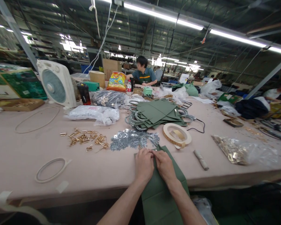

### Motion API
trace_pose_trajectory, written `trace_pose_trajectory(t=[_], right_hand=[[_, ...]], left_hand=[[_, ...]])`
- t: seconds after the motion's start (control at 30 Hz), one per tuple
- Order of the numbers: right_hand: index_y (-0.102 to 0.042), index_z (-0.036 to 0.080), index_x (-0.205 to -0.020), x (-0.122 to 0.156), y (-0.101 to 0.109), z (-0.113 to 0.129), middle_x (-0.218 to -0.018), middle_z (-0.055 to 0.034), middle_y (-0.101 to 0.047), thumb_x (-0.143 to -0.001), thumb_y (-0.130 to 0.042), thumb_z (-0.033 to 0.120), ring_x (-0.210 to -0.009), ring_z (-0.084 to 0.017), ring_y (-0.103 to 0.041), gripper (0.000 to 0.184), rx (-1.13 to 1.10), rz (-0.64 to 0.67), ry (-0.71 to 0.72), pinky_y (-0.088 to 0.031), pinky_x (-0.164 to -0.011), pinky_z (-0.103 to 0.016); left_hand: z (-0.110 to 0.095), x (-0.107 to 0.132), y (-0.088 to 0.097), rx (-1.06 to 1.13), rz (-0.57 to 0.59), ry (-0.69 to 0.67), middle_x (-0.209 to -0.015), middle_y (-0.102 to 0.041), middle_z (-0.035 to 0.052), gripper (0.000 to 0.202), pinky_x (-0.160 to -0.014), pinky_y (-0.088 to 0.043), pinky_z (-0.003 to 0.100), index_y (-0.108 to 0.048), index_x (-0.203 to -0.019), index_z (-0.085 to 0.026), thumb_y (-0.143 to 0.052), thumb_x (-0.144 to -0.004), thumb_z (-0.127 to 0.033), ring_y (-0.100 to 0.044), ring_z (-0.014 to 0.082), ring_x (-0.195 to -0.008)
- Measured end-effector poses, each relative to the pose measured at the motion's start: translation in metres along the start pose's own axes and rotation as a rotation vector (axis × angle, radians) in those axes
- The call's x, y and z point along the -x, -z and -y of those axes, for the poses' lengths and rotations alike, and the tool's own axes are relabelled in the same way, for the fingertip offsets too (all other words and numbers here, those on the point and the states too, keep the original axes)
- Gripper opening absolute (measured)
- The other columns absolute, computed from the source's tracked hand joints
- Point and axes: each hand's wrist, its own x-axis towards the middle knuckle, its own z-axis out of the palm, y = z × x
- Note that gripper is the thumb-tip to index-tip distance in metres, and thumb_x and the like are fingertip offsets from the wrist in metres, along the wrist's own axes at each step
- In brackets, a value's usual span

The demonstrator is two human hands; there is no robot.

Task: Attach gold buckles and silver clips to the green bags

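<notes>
My left hand and my right hand meet at the upper edge of a dark green creased bag panel. The fingers of both are pinched together on that edge, and whatever small piece may lie between them is hidden. From the table the panel hangs down over the front edge toward me. Just beyond my fingers a grey cord loop arches over a heap of small flat metal plates. Gold-coloured metal fittings lie scattered to the left.
Farther back is a stack of green panels with grey cord handles. A tape roll, a rolled grey piece and a bag of metal parts lie rightward. Leftward are a tape ring and a fan. A person sits opposite.
</notes>
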Motion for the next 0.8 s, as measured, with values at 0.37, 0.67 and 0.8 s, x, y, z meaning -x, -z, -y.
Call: trace_pose_trajectory(t=[0.37, 0.67, 0.8], right_hand=[[-0.072, 0.024, -0.124, 0.003, 0.002, 0.002, -0.11, -0.0088, -0.076, -0.103, -0.048, 0.019, -0.102, -0.023, -0.07, 0.033, -0.022, -0.041, -0.019, -0.056, -0.094, -0.038], [-0.077, 0.025, -0.117, 0.007, 0.004, 0.008, -0.115, -0.0074, -0.079, -0.102, -0.051, 0.023, -0.104, -0.025, -0.076, 0.031, -0.015, -0.096, -0.023, -0.062, -0.096, -0.041], [-0.076, 0.026, -0.121, 0.011, 0.006, 0.006, -0.119, -0.0062, -0.078, -0.101, -0.051, 0.021, -0.106, -0.025, -0.077, 0.032, -0.07, -0.09, -0.011, -0.063, -0.096, -0.041]], left_hand=[[0.024, 0.029, 0.013, 0.076, -0.214, 0.216, -0.161, -0.036, 0.0189, 0.072, -0.124, -0.031, 0.054, -0.043, -0.147, -0.017, -0.066, -0.08, -0.012, -0.032, 0.0351, -0.152], [0.029, -0.001, 0.03, 0.648, -0.081, 0.506, -0.117, -0.075, 0.0122, 0.047, -0.094, -0.055, 0.036, -0.065, -0.117, -0.017, -0.073, -0.071, -0.009, -0.072, 0.0264, -0.108], [0.026, -0.009, 0.04, 0.724, 0.048, 0.501, -0.08, -0.077, 0.0051, 0.015, -0.074, -0.055, 0.031, -0.074, -0.079, -0.018, -0.077, -0.065, -0.012, -0.072, 0.0243, -0.079]])
